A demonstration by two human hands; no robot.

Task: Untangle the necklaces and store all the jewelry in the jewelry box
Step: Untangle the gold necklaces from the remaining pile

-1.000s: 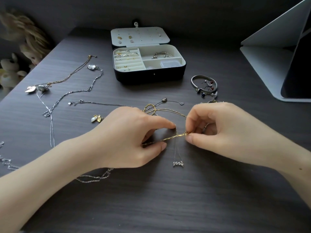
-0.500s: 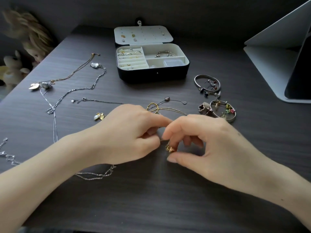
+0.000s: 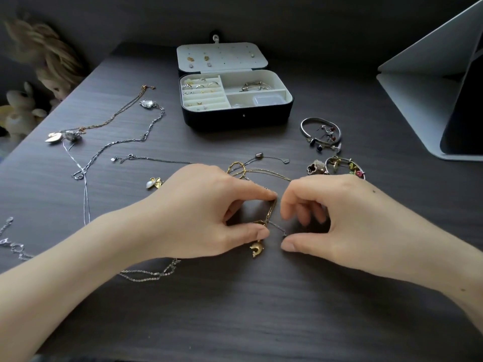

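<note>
My left hand (image 3: 209,212) pinches a gold chain (image 3: 270,212) between index fingertip and thumb. Its gold dolphin pendant (image 3: 257,249) lies on the table just below the thumb. My right hand (image 3: 339,218) hovers beside it with curled fingers, thumb and index apart. The thumb tip sits at the end of a thin silver chain (image 3: 278,229). The chain's far part loops through a gold ring (image 3: 236,167) behind my hands. The open jewelry box (image 3: 237,118) stands at the back with rings and a bangle inside.
Several loose necklaces (image 3: 117,145) spread over the left half of the dark table, one (image 3: 146,275) under my left wrist. A pearl earring (image 3: 154,182) lies near it. Bracelets and charms (image 3: 320,131) cluster at the right. A grey folded stand (image 3: 431,87) is far right, dolls (image 3: 52,61) far left.
My right hand has let go of the gold pendant, which now lies on the table. My left hand has taken the chain between index and thumb. The hands moved closer together.
</note>
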